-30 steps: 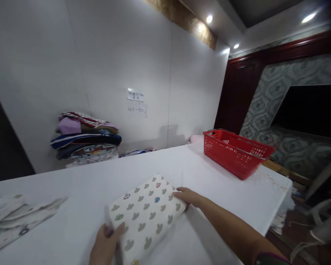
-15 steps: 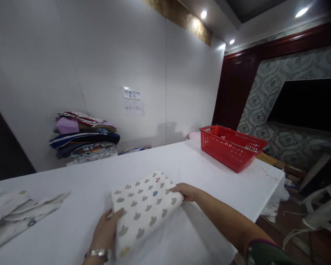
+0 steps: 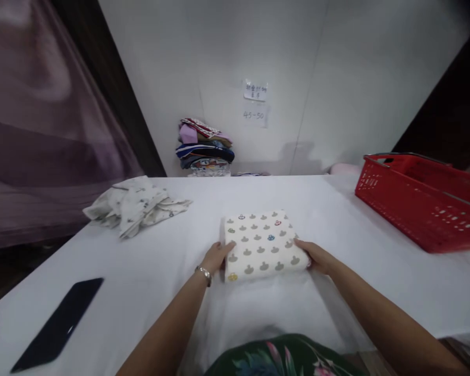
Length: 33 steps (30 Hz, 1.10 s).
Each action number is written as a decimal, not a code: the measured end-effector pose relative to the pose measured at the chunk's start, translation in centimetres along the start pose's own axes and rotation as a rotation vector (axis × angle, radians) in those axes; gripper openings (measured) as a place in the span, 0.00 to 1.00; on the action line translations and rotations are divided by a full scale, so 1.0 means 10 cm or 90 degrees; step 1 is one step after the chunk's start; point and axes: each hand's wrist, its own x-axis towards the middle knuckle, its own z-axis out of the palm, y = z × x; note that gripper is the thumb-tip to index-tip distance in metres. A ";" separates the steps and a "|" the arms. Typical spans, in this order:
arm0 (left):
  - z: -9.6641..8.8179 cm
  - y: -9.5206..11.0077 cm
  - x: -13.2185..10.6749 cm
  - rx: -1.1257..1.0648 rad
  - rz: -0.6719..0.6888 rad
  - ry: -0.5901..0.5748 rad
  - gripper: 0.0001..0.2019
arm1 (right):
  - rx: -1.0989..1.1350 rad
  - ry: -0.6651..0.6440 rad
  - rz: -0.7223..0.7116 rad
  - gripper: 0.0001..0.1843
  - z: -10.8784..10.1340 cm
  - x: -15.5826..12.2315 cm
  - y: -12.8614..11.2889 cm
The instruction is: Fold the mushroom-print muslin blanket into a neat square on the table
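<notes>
A neatly folded white cloth (image 3: pixel 263 245) printed with grey mushroom-like shapes and a few coloured ones lies in front of me at the table's middle. My left hand (image 3: pixel 218 257), with a metal bracelet or watch at the wrist, grips its left edge, thumb on top. On the right edge my right hand (image 3: pixel 314 256) has its thumb over the cloth and its fingers tucked beneath. Both hands hold the cloth between them. Its underside is hidden, so I cannot tell whether it touches the table.
A crumpled patterned white cloth (image 3: pixel 141 206) lies at the table's left. Nearer is a flat dark object (image 3: pixel 58 324), perhaps a phone. A red plastic basket (image 3: pixel 419 209) stands at right. Folded clothes (image 3: pixel 204 146) are stacked behind the white table (image 3: pixel 141 282), by a wall with paper signs (image 3: pixel 255 103).
My view has swung left, bringing the crumpled cloth and the flat dark object into sight. Both hands still hold the folded cloth, which now looks more level and squared to me.
</notes>
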 end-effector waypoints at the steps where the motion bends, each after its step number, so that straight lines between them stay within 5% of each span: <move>1: 0.01 -0.02 -0.03 0.007 0.002 -0.003 0.49 | -0.010 0.006 -0.008 0.22 0.01 -0.01 0.01; 7: 0.07 -0.09 -0.10 0.047 0.110 0.082 0.40 | -0.040 0.025 -0.068 0.23 0.11 -0.12 0.13; 20: -0.12 -0.21 -0.40 -0.081 0.029 0.073 0.36 | -0.081 0.092 -0.089 0.31 0.15 -0.28 0.29; 26: -0.18 -0.48 -0.67 0.062 0.162 0.072 0.23 | -0.036 0.171 -0.134 0.44 0.16 -0.36 0.44; 33: -0.20 -0.59 -0.79 0.295 0.247 0.110 0.13 | -0.143 0.234 -0.175 0.37 0.05 -0.49 0.68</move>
